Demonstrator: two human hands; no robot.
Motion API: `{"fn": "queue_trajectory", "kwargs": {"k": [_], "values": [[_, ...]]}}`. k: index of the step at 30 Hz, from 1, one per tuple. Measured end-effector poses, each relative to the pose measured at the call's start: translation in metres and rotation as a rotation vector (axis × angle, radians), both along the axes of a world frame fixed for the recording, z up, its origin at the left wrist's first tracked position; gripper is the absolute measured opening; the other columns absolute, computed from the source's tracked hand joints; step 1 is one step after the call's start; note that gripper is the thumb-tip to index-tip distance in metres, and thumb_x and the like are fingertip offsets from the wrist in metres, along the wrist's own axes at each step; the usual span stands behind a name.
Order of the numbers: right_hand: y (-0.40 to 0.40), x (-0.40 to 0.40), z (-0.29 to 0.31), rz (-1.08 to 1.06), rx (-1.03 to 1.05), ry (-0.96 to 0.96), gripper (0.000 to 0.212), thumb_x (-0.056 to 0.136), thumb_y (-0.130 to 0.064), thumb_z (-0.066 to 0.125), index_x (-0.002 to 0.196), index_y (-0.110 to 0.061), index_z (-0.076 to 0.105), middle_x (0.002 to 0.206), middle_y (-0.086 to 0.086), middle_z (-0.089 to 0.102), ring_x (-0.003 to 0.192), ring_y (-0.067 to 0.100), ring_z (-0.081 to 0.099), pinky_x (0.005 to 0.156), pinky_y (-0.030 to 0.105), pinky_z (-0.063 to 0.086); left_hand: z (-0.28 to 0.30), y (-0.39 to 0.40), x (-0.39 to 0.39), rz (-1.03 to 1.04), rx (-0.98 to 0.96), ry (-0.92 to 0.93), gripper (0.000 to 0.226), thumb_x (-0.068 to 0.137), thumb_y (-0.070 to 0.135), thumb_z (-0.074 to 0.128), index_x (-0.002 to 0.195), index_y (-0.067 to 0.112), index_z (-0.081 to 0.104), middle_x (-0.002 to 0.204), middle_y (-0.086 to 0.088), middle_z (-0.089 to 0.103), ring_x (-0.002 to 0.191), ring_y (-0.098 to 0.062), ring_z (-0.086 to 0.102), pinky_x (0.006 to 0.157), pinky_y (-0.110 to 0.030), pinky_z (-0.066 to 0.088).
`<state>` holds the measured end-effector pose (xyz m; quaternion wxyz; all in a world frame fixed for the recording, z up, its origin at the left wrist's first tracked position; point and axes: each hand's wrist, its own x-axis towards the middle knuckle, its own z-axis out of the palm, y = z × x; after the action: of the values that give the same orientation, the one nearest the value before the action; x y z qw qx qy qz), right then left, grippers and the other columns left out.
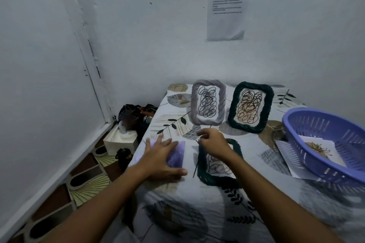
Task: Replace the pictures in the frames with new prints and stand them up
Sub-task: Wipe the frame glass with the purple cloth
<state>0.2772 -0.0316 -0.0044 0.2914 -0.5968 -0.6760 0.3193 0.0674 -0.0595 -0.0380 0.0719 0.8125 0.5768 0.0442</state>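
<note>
Nearest me, my left hand [162,156] lies flat, fingers spread, on a purple print [176,154], probably pinning it to the patterned tablecloth [197,213]. My right hand [212,141] hovers over the top edge of a dark green frame [215,165] lying flat; the fingers are curled as if pinching something thin, but I cannot tell what. To the right, a purple basket [324,144] holds another print [320,149], likely a spare. Beyond, a grey frame [208,102] and a green frame [250,106] stand propped upright, seemingly finished. The wall notice [226,8] is too blurred to read.
</note>
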Motion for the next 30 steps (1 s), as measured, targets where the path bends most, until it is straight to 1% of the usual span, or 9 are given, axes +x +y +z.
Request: {"fn": "queue_trajectory", "kwargs": {"k": [4, 7, 12, 15, 20, 23, 26, 28, 30], "values": [[0.018, -0.037, -0.002, 0.113, -0.138, -0.053, 0.042, 0.088, -0.008, 0.062, 0.129, -0.007, 0.055, 0.13, 0.015, 0.057, 0.109, 0.025, 0.057, 0.095, 0.039, 0.05, 0.002, -0.004, -0.051, 0.06, -0.123, 0.016, 0.148, 0.032, 0.107, 0.024, 0.155, 0.026, 0.004, 0.162, 0.0, -0.001, 0.148, -0.024, -0.012, 0.117, -0.056, -0.008], [0.03, -0.055, -0.007, 0.158, -0.081, -0.275, 0.05, 0.089, -0.024, 0.063, 0.134, -0.006, 0.051, 0.138, 0.014, 0.052, 0.124, 0.028, 0.051, 0.104, 0.038, 0.042, -0.003, -0.011, -0.074, 0.068, -0.186, 0.026, 0.151, 0.031, 0.106, 0.03, 0.154, 0.025, -0.005, 0.162, -0.002, -0.009, 0.147, -0.024, -0.014, 0.118, -0.056, -0.004], [0.028, -0.077, -0.011, 0.105, 0.022, -0.513, 0.033, 0.089, -0.034, 0.058, 0.111, -0.009, 0.056, 0.115, 0.012, 0.061, 0.103, 0.028, 0.058, 0.079, 0.032, 0.045, -0.022, -0.011, -0.09, 0.069, -0.192, 0.037, 0.15, 0.036, 0.105, 0.032, 0.153, 0.021, -0.009, 0.161, -0.003, -0.014, 0.146, -0.024, -0.019, 0.116, -0.055, -0.011], [0.03, -0.081, -0.014, 0.014, -0.008, -0.434, 0.034, 0.087, -0.034, 0.063, 0.109, -0.011, 0.052, 0.109, 0.008, 0.059, 0.1, 0.026, 0.058, 0.076, 0.033, 0.044, -0.028, -0.009, -0.091, 0.076, -0.186, 0.022, 0.151, 0.035, 0.106, 0.03, 0.153, 0.021, -0.009, 0.161, -0.002, -0.014, 0.146, -0.023, -0.02, 0.114, -0.055, -0.012], [0.039, -0.077, -0.022, -0.024, -0.172, -0.298, 0.032, 0.078, -0.039, 0.071, 0.083, -0.01, 0.058, 0.091, 0.011, 0.067, 0.083, 0.028, 0.067, 0.077, 0.039, 0.057, -0.033, -0.009, -0.093, 0.073, -0.174, 0.02, 0.152, 0.034, 0.106, 0.029, 0.153, 0.02, -0.009, 0.161, -0.001, -0.014, 0.145, -0.02, -0.021, 0.114, -0.055, -0.014], [0.038, -0.073, -0.022, -0.013, -0.224, -0.288, 0.039, 0.075, -0.045, 0.074, 0.08, -0.009, 0.06, 0.079, 0.01, 0.068, 0.066, 0.023, 0.066, 0.062, 0.032, 0.055, -0.033, -0.009, -0.093, 0.072, -0.175, 0.013, 0.153, 0.033, 0.106, 0.028, 0.153, 0.019, -0.009, 0.161, -0.001, -0.014, 0.145, -0.02, -0.021, 0.113, -0.055, -0.015], [0.036, -0.072, -0.019, 0.004, -0.296, -0.222, 0.042, 0.071, -0.044, 0.08, 0.074, -0.01, 0.056, 0.066, 0.004, 0.062, 0.052, 0.015, 0.056, 0.048, 0.023, 0.044, -0.033, -0.009, -0.093, 0.069, -0.172, 0.002, 0.152, 0.034, 0.106, 0.029, 0.153, 0.019, -0.009, 0.161, -0.002, -0.014, 0.146, -0.021, -0.02, 0.113, -0.055, -0.015], [0.034, -0.074, -0.02, 0.02, -0.331, -0.18, 0.042, 0.068, -0.041, 0.083, 0.074, -0.009, 0.057, 0.071, 0.005, 0.061, 0.054, 0.013, 0.052, 0.048, 0.023, 0.04, -0.033, -0.01, -0.093, 0.069, -0.162, 0.001, 0.151, 0.035, 0.106, 0.029, 0.153, 0.02, -0.009, 0.161, -0.002, -0.013, 0.146, -0.021, -0.019, 0.113, -0.056, -0.015], [0.034, -0.076, -0.022, 0.006, -0.338, -0.117, 0.047, 0.065, -0.037, 0.086, 0.087, -0.005, 0.06, 0.084, 0.008, 0.061, 0.06, 0.012, 0.051, 0.049, 0.023, 0.039, -0.034, -0.009, -0.093, 0.073, -0.159, -0.005, 0.152, 0.035, 0.106, 0.029, 0.153, 0.02, -0.009, 0.161, -0.001, -0.013, 0.146, -0.021, -0.019, 0.114, -0.056, -0.015]]}}
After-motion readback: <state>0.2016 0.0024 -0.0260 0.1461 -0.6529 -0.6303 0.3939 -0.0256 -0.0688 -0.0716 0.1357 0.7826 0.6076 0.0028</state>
